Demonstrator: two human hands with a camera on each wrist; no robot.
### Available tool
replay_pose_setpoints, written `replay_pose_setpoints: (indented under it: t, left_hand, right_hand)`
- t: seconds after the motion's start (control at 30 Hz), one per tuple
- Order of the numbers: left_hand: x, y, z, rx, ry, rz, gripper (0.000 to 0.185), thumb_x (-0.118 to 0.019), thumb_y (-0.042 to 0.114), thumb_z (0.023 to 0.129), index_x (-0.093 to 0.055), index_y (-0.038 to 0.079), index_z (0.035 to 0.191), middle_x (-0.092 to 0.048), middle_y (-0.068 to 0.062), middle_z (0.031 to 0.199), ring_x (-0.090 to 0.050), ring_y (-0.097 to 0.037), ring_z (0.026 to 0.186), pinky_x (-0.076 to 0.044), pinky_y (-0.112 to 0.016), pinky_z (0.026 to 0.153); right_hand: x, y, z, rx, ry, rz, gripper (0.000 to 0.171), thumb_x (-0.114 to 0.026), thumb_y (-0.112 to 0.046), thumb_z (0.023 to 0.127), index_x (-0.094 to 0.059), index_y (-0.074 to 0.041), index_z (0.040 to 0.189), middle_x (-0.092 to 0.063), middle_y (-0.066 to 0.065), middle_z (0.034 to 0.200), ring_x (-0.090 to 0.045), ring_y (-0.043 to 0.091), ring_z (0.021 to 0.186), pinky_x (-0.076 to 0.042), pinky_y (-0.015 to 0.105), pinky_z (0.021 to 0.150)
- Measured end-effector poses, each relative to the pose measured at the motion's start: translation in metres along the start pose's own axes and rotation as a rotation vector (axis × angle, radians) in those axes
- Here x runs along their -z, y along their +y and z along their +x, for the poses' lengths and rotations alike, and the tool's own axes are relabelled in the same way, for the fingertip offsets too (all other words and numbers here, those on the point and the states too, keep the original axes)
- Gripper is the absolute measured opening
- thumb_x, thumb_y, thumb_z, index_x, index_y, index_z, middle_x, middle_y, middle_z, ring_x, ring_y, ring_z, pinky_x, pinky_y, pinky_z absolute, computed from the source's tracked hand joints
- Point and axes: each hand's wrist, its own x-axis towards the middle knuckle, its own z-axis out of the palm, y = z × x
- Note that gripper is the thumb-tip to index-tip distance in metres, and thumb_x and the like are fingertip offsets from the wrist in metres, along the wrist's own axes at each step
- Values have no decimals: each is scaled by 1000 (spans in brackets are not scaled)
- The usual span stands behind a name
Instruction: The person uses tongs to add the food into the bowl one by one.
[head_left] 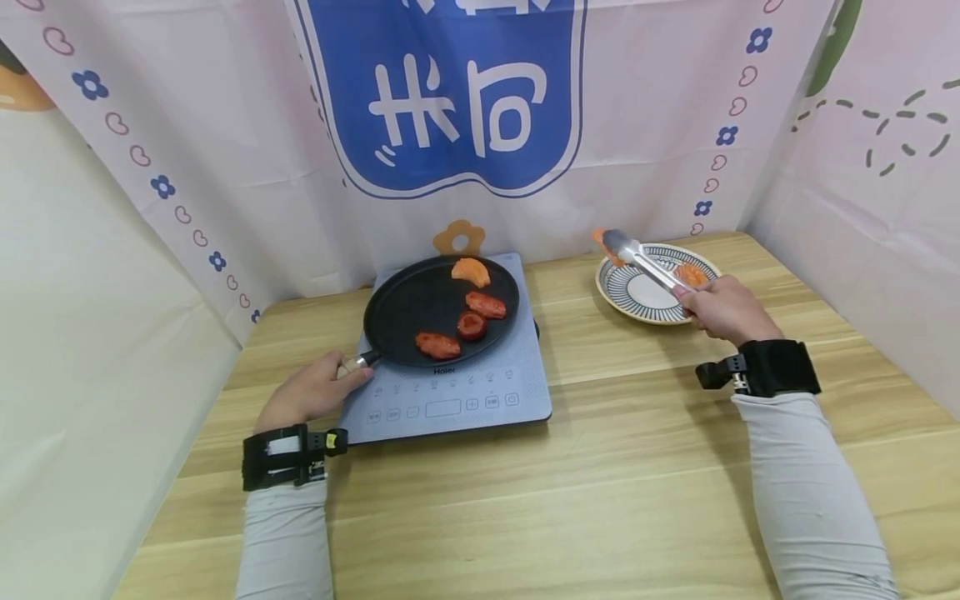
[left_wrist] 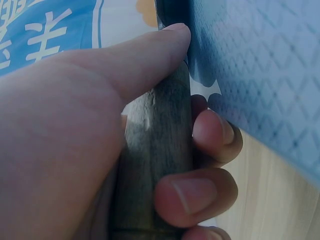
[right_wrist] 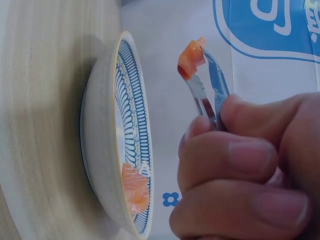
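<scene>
My left hand (head_left: 315, 386) grips the wooden handle (left_wrist: 157, 150) of a flat black frying pan (head_left: 405, 308), fingers curled round it and thumb along the top. In the pan lie an orange salmon slice (head_left: 470, 271), two reddish-brown meat pieces (head_left: 437, 345) and a round sausage slice (head_left: 472, 325). With my right hand (head_left: 727, 310) I hold metal tongs (head_left: 654, 268), pinched on a piece of salmon (right_wrist: 191, 59). The tongs and salmon are above a patterned plate (head_left: 626, 302), at its far left side. Another salmon piece (right_wrist: 135, 190) lies in the plate.
Under the pan is a grey-blue induction cooker (head_left: 525, 392) with touch controls along its front. A printed cloth (head_left: 247, 108) hangs behind the wooden table (head_left: 570, 500) and down both sides. The plate stands at the back right, apart from the cooker.
</scene>
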Motion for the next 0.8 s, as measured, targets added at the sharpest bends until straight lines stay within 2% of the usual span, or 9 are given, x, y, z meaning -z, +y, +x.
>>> replay_pose_setpoints:
  t: [0.17, 0.57, 0.8]
  left_hand:
    - [-1, 0, 0, 8, -1, 2, 47, -54, 49, 109, -53, 2, 114, -55, -9, 92, -56, -23, 82, -42, -34, 66]
    - [-1, 0, 0, 6, 1, 6, 49, -54, 50, 108, -53, 1, 116, -56, -9, 92, -56, -23, 83, -43, -34, 66]
    - [0, -1, 0, 1, 5, 2, 48, -54, 49, 109, -53, 1, 114, -55, -9, 91, -55, -22, 81, -42, -34, 65]
  right_hand:
    - [-2, -2, 1, 5, 10, -1, 50, -46, -39, 111, -66, 7, 109, -53, -4, 69, -46, 14, 60, -36, 28, 54]
    - [-3, -10, -3, 6, 50, -14, 56, -47, -47, 110, -67, 5, 110, -55, -4, 68, -48, 16, 61, -37, 32, 57]
    - [-7, -15, -5, 46, 80, -48, 58, -46, -50, 110, -68, 3, 109, -54, -4, 69, -49, 18, 64, -37, 34, 59]
